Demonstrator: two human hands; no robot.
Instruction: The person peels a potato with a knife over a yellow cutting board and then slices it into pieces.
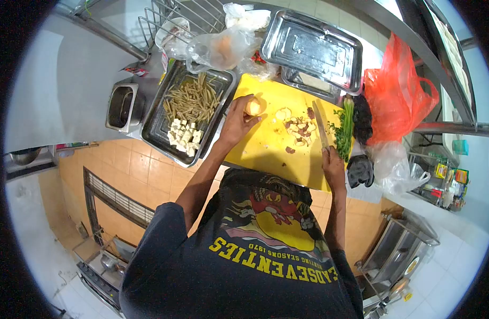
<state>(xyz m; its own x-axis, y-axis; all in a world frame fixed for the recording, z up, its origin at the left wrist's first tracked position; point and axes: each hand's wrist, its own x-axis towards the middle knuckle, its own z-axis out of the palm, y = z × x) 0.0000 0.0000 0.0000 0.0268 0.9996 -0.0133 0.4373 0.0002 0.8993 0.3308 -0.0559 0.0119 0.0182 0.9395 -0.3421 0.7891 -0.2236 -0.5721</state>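
Note:
My left hand [238, 121] curls its fingers around a round pale-yellow vegetable [252, 108], over the left part of the yellow cutting board [255, 149]. My right hand [334, 166] grips a knife [320, 123] by its handle, near the board's right edge. The blade points away from me. Between the hands lie small pale-yellow pieces [300, 130] with brown-red bits among them. A bunch of leafy green stalks [345, 127] lies just right of the knife.
Left of the board, a metal tray [151, 125] holds cut green beans [194, 98] and white cubes [185, 135]. A small metal container [122, 106] stands farther left. An orange-red plastic bag [398, 95] is at right. Behind the board is a metal tray [312, 45].

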